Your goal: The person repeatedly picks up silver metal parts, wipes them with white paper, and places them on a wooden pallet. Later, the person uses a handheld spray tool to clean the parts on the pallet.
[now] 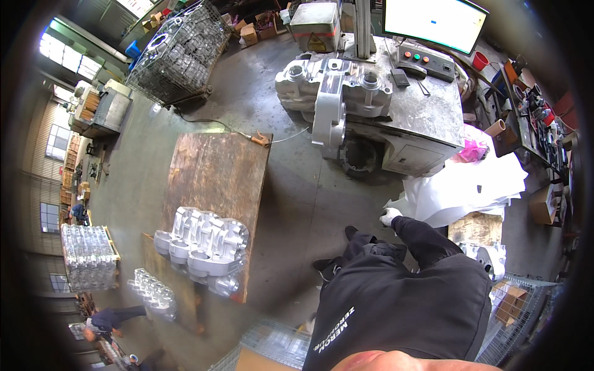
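Observation:
My right hand, in a white glove and black sleeve, reaches out low beside my body. Its fingers look curled at the near left corner of a white sheet, part of a loose stack of thin sheets. The stack lies over a wooden board, with a silver metal casting partly showing beside it. My left hand is out of view. To my left, a large silver casting rests on a brown wooden table, apart from my hand.
Another big casting sits on a machine bench with a control box and a lit monitor. An air gun with its hose lies at the table's far edge. Wire cages hold parts; a co-worker bends at far left.

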### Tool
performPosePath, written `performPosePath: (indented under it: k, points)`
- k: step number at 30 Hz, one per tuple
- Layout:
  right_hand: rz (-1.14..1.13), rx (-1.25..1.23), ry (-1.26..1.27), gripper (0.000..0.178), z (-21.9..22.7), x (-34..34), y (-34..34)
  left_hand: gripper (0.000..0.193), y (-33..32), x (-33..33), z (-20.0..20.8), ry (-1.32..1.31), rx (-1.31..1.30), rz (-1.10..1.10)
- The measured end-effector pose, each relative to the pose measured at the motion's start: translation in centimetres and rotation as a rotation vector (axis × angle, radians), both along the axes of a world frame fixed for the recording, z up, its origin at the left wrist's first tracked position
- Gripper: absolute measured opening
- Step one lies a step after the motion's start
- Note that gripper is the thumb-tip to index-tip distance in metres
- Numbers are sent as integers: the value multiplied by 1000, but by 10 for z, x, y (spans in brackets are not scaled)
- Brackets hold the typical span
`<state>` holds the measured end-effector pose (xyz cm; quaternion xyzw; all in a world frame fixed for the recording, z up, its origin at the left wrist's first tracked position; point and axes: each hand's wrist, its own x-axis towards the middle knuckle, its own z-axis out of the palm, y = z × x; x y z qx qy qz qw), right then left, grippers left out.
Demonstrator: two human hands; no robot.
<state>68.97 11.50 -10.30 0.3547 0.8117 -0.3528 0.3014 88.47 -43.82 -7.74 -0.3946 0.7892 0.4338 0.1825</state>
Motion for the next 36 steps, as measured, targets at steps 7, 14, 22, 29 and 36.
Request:
performPosePath:
  k: [7, 14, 22, 29, 36]
  points:
    - [-109, -75, 78, 30, -26, 1, 0, 31, 6, -41, 26, 31, -3, 54]
    - [-97, -85, 60, 43, -24, -33, 15, 32, 8, -57, 19, 110, 22, -47]
    - [-242, 157, 325, 27, 11, -59, 37, 34, -8, -54, -8, 30, 52, -36]
    - [-371, 512, 675, 51, 97, -119, 116, 27, 8, -181, -5, -42, 98, -205]
    - [-297, 534, 528, 68, 137, -209, 203, 27, 129, -420, 38, 345, 371, -235]
